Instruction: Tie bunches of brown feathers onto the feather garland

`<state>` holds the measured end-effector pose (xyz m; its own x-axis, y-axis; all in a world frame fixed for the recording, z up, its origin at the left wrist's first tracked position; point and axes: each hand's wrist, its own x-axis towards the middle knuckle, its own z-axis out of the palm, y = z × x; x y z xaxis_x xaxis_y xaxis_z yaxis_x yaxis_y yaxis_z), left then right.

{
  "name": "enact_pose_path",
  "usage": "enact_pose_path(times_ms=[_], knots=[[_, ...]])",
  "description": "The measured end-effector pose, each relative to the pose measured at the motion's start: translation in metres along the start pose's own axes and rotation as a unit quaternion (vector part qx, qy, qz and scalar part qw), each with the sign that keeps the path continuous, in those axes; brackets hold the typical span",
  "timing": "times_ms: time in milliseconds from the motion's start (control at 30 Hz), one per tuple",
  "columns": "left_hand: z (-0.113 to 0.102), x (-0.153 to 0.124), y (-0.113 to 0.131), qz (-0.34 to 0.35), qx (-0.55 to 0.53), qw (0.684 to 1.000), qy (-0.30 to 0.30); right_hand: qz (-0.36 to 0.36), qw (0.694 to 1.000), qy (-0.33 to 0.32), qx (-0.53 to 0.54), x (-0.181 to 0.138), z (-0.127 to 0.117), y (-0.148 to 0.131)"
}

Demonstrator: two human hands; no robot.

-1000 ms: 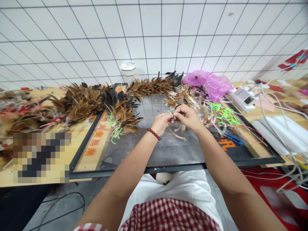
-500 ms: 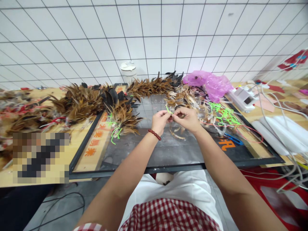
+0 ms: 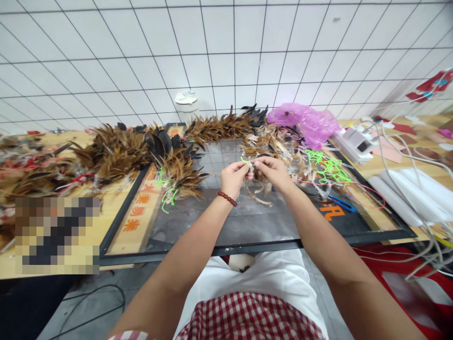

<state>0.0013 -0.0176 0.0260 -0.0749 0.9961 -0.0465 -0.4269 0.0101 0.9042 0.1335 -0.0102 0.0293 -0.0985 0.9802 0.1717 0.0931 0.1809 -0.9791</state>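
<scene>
Hands (image 3: 253, 171) pinch feather bundle (image 3: 260, 182), quills up, tips hanging; green tie (image 3: 245, 162) atop.

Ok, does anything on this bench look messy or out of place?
Yes: loose feathers lie scattered on the glass sheet under both hands, and neon green cords sprawl tangled to the right.

White tiled wall (image 3: 226, 56) behind wooden table (image 3: 106, 222)
</scene>
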Motion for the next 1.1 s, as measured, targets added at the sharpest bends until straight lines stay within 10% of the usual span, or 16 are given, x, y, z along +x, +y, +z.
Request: enact_pose_path(times_ms=[600, 1100], knots=[[-0.004, 0.001, 0.003, -0.003, -0.027, 1.0, 0.009, 0.026, 1.0, -0.016, 0.008, -0.005, 0.003, -0.004], [-0.009, 0.007, 0.01, -0.038, -0.055, 0.998, 0.003, 0.033, 0.984, -0.173, -0.025, -0.006, 0.003, -0.003]])
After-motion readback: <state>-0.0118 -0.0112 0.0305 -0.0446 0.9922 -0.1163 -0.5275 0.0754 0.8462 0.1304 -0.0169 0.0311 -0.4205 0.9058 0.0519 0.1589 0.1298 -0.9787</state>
